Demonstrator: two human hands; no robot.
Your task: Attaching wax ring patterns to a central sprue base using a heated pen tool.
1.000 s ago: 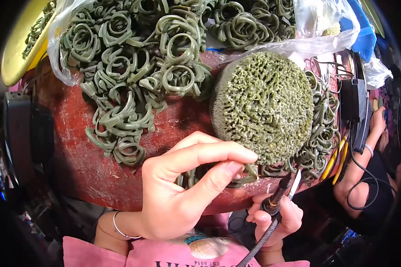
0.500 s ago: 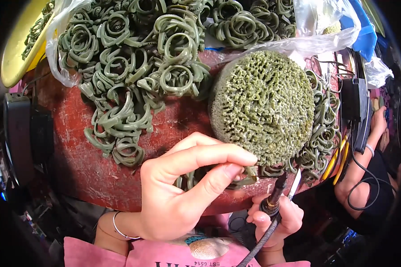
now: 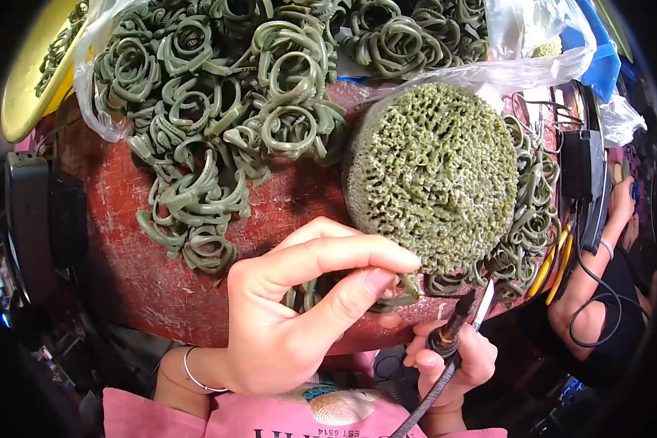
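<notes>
My left hand [image 3: 288, 314] is closed, with a small green wax-like ring [image 3: 407, 292] pinched between thumb and forefinger; fingertips hide part of it. Just right of it, my right hand [image 3: 463, 361] is closed around a dark, corded soldering-iron-like pen [image 3: 450, 330] and a knife with a pale pointed blade [image 3: 484, 303]. The pen's thin dark tip reaches left to the ring; whether they touch I cannot tell. Beyond both hands stands a round green block [image 3: 434, 175] with a rough, pitted top. More green pieces lie partly hidden behind my left hand.
Heaps of green rings [image 3: 292, 80] cover the far side of the red table [image 3: 131, 292]; more rings [image 3: 533, 212] lie right of the block. Farther right are yellow-handled pliers [image 3: 551, 269], a black box [image 3: 582, 164] with cables, and another person's arm [image 3: 591, 270]. A yellow tray [image 3: 25, 95] sits far left.
The pen in my right hand has tilted, and its thin tip now points left at the ring. My left hand has hardly moved and keeps its pinch.
</notes>
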